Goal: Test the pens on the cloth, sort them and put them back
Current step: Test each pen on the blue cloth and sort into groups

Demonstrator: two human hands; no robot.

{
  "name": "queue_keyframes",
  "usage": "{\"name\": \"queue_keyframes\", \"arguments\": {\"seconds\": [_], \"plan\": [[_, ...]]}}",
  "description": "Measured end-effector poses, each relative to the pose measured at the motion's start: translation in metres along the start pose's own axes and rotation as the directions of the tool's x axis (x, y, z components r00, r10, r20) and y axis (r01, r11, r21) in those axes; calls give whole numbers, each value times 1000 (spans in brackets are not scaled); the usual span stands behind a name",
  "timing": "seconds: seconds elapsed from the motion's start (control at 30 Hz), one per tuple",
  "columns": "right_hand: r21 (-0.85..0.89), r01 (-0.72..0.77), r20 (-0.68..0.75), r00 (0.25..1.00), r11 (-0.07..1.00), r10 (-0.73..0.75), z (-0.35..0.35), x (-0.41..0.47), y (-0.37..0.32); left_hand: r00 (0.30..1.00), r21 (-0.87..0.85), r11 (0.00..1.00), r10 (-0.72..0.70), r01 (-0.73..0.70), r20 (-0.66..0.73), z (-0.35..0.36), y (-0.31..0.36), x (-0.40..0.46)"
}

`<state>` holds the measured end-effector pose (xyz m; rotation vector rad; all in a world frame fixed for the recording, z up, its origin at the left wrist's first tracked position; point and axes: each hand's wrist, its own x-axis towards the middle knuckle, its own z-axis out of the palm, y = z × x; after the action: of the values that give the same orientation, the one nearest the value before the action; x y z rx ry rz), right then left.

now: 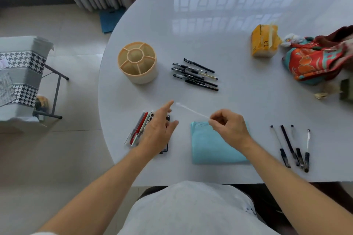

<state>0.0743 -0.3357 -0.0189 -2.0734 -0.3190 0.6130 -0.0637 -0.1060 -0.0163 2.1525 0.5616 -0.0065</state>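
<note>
My right hand (228, 125) pinches one end of a white pen (191, 110), which slants up-left above the table. Under that hand lies the folded light-blue cloth (215, 149), with dark scribbles near its top-left corner. My left hand (158, 129) hovers open, fingers spread, over a pile of mixed coloured pens (139, 129) at the near left. A group of black pens (196, 75) lies mid-table. Several more black pens (294, 147) lie to the right of the cloth. The beige round pen holder (137, 63), divided into compartments, stands empty at the left.
A yellow tissue pack (264, 41) and a red-orange patterned cloth bag (315, 59) sit at the far right. The white table (210, 25) curves away on the left; beyond its edge stands a houndstooth-covered stool (21, 78).
</note>
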Motion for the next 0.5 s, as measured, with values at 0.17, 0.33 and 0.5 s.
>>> {"name": "queue_keyframes", "arguments": {"seconds": [0.17, 0.33, 0.5], "plan": [[304, -129, -37, 988, 944, 148, -15, -60, 17, 898, 65, 989, 90, -131, 431, 26, 15, 10], [675, -236, 10, 950, 699, 312, -10, -84, 27, 804, 3, 991, 108, -136, 584, 55, 30, -6], [428, -265, 144, 964, 864, 224, 14, -91, 31, 757, 36, 974, 150, -224, 636, 71, 40, -16]]}}
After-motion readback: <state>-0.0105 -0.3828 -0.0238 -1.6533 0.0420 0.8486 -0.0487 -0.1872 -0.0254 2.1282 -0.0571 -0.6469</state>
